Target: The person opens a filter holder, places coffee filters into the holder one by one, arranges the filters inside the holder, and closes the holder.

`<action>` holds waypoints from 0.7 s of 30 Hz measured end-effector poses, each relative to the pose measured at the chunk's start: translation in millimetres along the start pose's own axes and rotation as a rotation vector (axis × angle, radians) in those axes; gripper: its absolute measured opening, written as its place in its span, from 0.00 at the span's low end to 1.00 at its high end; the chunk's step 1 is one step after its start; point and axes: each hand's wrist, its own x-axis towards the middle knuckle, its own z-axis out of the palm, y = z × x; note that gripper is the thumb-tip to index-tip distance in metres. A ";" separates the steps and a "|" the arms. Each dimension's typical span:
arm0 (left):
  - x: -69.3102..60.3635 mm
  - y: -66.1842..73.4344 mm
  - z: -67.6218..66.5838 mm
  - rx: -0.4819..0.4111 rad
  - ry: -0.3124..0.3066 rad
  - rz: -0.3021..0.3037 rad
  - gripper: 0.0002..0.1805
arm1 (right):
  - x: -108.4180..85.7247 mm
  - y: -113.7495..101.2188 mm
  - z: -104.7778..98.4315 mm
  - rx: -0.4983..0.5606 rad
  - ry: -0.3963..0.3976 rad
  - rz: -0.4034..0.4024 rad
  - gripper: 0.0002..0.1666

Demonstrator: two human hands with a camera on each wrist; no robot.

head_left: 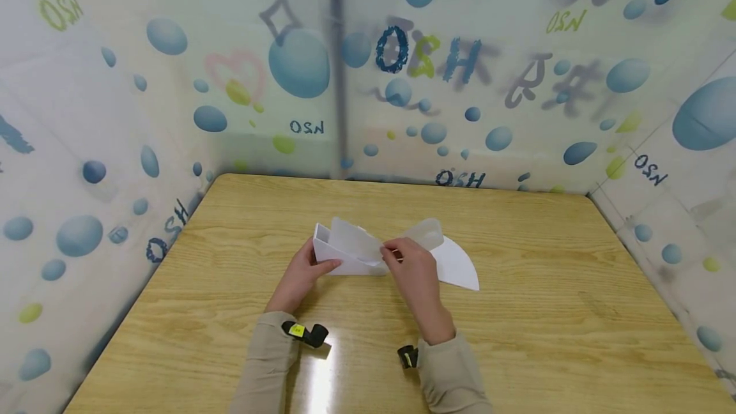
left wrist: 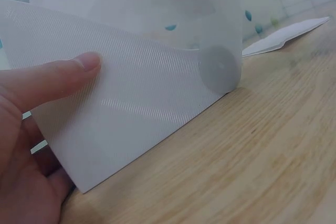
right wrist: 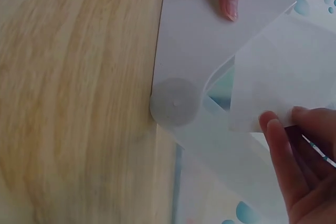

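A white open-topped box (head_left: 352, 262) with a sloping, finely ribbed side (left wrist: 131, 93) stands on the table, shaped like a magazine file. My left hand (head_left: 301, 271) grips its left end, thumb flat on the near side and fingers behind. A translucent whitish sheet (head_left: 349, 239) rises out of the box. My right hand (head_left: 415, 267) pinches that sheet's lower edge between thumb and fingers, seen closely in the right wrist view (right wrist: 299, 156). At the box's low end is a round translucent disc (right wrist: 176, 102). A translucent flap (head_left: 427, 233) spreads behind my right hand.
A white fan-shaped piece (head_left: 458, 265) lies on the wooden table (head_left: 546, 312), right of my right hand. Patterned fabric walls (head_left: 420, 101) enclose the table's back and sides. Black cameras (head_left: 310, 335) are strapped to both wrists.
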 end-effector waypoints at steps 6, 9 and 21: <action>-0.4 0.7 -0.1 -0.003 -0.002 -0.001 0.28 | -1.5 0.0 5.6 -0.026 -0.033 -0.009 0.03; 0.6 -0.7 -0.6 -0.001 -0.003 -0.002 0.28 | -1.6 1.1 9.2 -0.034 -0.038 -0.007 0.03; 10.1 -23.3 -3.5 0.032 0.018 0.001 0.29 | -3.2 4.3 17.5 -0.015 -0.023 -0.012 0.03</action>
